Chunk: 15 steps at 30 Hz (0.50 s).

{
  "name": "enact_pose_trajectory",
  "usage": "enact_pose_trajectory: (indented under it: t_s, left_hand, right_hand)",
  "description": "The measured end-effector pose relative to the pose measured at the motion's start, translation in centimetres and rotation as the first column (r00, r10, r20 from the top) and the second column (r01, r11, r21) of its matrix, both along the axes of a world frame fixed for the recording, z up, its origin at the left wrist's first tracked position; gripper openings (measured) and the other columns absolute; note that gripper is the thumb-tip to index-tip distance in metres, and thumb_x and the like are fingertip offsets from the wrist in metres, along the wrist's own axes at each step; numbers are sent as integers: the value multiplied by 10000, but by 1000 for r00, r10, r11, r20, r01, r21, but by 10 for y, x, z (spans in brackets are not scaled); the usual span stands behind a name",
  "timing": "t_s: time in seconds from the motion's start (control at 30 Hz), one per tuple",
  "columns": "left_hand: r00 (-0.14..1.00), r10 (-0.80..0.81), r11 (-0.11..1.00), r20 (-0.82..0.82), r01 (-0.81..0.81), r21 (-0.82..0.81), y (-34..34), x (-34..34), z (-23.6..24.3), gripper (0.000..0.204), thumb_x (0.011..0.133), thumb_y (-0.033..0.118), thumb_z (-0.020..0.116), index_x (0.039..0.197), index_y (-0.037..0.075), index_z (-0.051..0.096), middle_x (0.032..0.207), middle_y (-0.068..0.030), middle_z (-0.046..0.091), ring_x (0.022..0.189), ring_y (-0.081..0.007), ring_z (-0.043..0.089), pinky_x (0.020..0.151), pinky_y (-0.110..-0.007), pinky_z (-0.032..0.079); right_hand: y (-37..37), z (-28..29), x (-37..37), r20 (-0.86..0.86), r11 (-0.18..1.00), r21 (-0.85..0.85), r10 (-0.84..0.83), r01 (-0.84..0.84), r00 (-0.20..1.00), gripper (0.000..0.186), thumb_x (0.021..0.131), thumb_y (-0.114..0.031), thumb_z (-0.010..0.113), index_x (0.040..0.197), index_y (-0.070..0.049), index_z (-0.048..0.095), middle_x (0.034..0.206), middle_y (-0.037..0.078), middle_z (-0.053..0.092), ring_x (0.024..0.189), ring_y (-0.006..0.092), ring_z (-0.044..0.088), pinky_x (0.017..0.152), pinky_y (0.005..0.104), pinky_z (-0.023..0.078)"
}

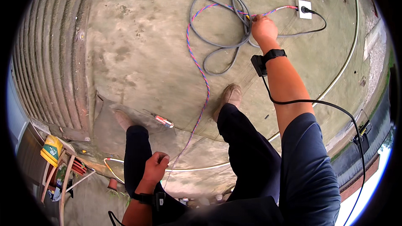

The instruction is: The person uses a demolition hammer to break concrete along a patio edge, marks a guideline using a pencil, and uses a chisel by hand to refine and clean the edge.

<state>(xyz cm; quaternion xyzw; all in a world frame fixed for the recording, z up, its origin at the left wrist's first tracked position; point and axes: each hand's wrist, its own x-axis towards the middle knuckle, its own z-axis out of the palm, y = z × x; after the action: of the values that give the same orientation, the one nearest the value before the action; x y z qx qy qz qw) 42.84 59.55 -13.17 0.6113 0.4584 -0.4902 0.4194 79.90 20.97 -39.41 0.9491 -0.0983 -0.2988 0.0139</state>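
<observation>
Concrete ground (146,54); right hand (264,28), upper right, seemingly pinches twisted cord (208,89), which looped grey cable (222,47) could snag; left hand (155,168) curled closed.

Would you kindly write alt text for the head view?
A person's right hand is at a twisted red-and-blue wire by a grey cable coil on a concrete floor. The left hand is lower down; a red-and-white tool lies between the shoes. At upper right, a black plug sits in a white socket.
</observation>
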Motion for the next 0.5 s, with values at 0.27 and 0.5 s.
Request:
enact_pose_trajectory:
  t_s: [0.27, 0.5]
  left_hand:
    - [998, -29, 999, 49, 30, -31, 10, 3, 0, 180, 906, 162, 652, 965, -6, 626, 789, -58, 659, 724, -102, 602, 673, -264, 498]
    - [993, -99, 995, 57, 100, -27, 27, -2, -3, 181, 900, 164, 663, 955, -5, 627, 799, -75, 669, 728, -105, 606, 674, -269, 499]
  right_hand:
    - [-4, -9, -2, 29, 997, 61, 48, -50, 998, 228, 891, -244, 573, 1073, -139, 663, 1153, 105, 637, 1076, 291, 605, 881, 416, 518]
    - [-9, -15, 1, -6, 997, 78, -2, 3, 1000, 227, 878, -241, 603, 1077, -150, 662, 1168, 124, 627, 1042, 314, 632, 841, 429, 531]
